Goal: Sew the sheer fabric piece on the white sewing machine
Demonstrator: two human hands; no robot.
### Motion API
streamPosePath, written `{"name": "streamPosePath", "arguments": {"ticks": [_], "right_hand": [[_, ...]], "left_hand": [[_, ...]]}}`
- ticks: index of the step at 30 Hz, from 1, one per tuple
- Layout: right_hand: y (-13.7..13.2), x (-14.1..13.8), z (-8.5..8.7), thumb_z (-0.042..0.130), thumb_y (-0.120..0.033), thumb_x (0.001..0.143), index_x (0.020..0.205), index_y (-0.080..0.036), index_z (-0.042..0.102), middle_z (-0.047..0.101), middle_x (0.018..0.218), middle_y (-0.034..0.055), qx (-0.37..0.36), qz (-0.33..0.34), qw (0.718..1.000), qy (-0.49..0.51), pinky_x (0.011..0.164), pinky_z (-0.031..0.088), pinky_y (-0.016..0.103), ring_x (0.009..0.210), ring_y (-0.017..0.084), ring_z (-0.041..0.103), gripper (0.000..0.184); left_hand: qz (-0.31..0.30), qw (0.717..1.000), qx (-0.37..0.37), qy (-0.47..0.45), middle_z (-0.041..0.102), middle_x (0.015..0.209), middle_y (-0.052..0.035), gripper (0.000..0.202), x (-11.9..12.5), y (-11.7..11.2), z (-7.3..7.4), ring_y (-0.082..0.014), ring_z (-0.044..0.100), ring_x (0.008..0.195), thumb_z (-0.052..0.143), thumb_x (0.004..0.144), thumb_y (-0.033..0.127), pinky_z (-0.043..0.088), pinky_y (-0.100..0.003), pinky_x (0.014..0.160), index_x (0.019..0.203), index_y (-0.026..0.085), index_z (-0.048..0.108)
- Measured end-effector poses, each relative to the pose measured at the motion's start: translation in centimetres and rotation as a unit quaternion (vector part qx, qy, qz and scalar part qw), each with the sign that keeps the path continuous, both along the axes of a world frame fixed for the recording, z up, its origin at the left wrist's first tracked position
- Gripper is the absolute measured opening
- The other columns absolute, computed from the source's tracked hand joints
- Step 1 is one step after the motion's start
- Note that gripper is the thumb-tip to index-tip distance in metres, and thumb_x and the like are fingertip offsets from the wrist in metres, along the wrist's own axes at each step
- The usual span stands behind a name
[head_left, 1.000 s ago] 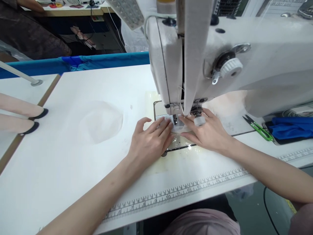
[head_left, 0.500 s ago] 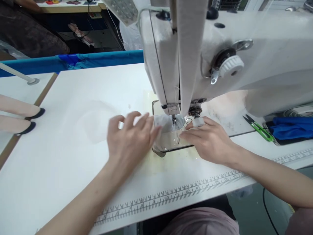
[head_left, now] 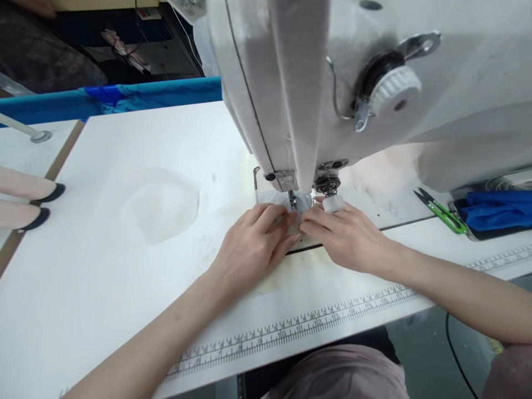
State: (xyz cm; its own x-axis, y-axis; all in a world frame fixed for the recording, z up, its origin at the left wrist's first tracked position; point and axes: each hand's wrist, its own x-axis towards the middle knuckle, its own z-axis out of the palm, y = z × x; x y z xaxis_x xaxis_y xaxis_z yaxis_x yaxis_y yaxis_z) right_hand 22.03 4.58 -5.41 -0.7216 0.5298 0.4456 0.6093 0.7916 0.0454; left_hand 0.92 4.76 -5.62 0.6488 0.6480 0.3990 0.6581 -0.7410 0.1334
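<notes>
Lying flat on the needle plate, right under the presser foot: a small white fabric piece (head_left: 300,206), thin and pale, mostly covered by fingertips pressing on it from both sides. Showing only as a sliver between the fingers; shape and edges too hidden to tell.

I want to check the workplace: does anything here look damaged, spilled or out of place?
Only a yellowish stain on the table, just in front of the needle plate and below both hands, looks odd. Otherwise nothing stands out.
</notes>
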Motion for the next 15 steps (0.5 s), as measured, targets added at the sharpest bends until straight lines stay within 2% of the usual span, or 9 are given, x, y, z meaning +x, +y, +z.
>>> {"name": "streamPosePath", "arguments": {"ticks": [4, 8, 11, 15], "right_hand": [[0.38, 0.17, -0.23, 0.034, -0.003, 0.089, 0.096, -0.014, 0.063, 0.066, 0.113, 0.0102, -0.032, -0.031, 0.999, -0.017, 0.095, 0.042, 0.040, 0.099, 0.021, 0.059, 0.031], [0.70, 0.30, -0.68, 0.035, -0.002, 0.088, 0.105, -0.012, 0.060, 0.066, 0.116, 0.0114, -0.027, -0.045, 0.998, -0.039, 0.104, 0.037, 0.045, 0.123, 0.023, 0.049, 0.032], [0.82, 0.31, -0.85, 0.036, -0.003, 0.087, 0.106, -0.012, 0.060, 0.067, 0.116, 0.0106, -0.016, -0.056, 0.997, -0.050, 0.107, 0.034, 0.045, 0.126, 0.023, 0.047, 0.032], [0.92, 0.28, -0.78, 0.038, -0.003, 0.086, 0.102, -0.013, 0.061, 0.068, 0.112, 0.0109, -0.019, -0.055, 0.997, -0.051, 0.107, 0.035, 0.046, 0.124, 0.023, 0.049, 0.031]], "left_hand": [[-0.002, 0.999, 0.028, 0.021, 0.063, 0.117, -0.0160, 0.032, -0.07, -0.14, -0.07, -0.0287, 0.059, 0.106, 0.053, 0.094, 0.035, 0.056, -0.042, 0.081, 0.108, 0.009, 0.066], [-0.005, 0.997, 0.063, 0.054, 0.065, 0.120, -0.0145, 0.038, 0.12, -0.47, -0.07, -0.0288, 0.057, 0.118, 0.052, 0.094, 0.038, 0.054, -0.043, 0.093, 0.117, 0.010, 0.063], [0.002, 0.994, 0.085, 0.069, 0.066, 0.118, -0.0144, 0.041, 0.32, -0.64, -0.01, -0.0289, 0.060, 0.115, 0.053, 0.093, 0.042, 0.054, -0.044, 0.094, 0.115, 0.009, 0.064], [0.008, 0.993, 0.092, 0.068, 0.066, 0.117, -0.0140, 0.042, 0.50, -0.67, -0.09, -0.0290, 0.061, 0.113, 0.055, 0.092, 0.044, 0.054, -0.044, 0.095, 0.114, 0.010, 0.065]]}}
